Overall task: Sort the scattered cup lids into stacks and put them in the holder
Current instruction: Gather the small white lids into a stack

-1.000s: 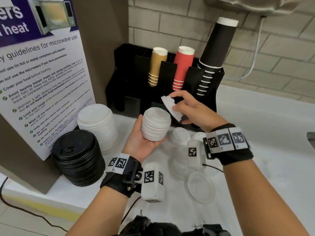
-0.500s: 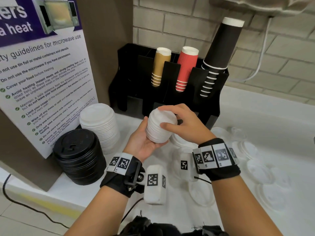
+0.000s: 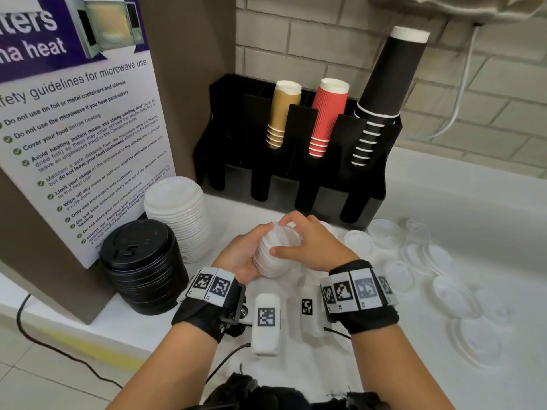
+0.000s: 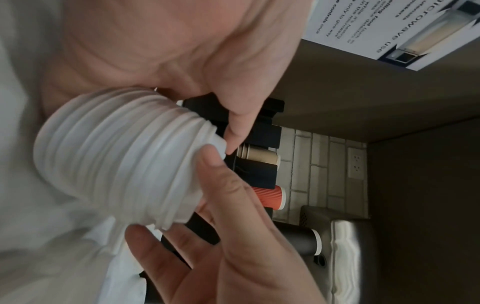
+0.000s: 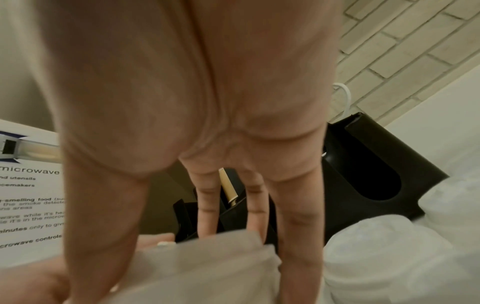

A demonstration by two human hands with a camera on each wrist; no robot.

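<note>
White tabletop (image 3: 444, 184), brick wall. Left hand (image 3: 239, 255) cradles small lid stack (image 3: 273, 253); right hand (image 3: 310, 244) fingers clasp its top. Light, slippery plastic; grip sides.

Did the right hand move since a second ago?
Yes. The right hand came down from in front of the black cup holder onto the small white lid stack.

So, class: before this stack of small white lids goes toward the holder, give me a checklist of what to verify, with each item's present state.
1. Left hand grips the small lid stack: ok.
2. Right hand steadies its top: ok.
3. Top lid fully seated: cannot tell.
4. Black holder has an empty slot at its left end: ok.
5. All loose lids on the counter gathered: not ok.
</note>
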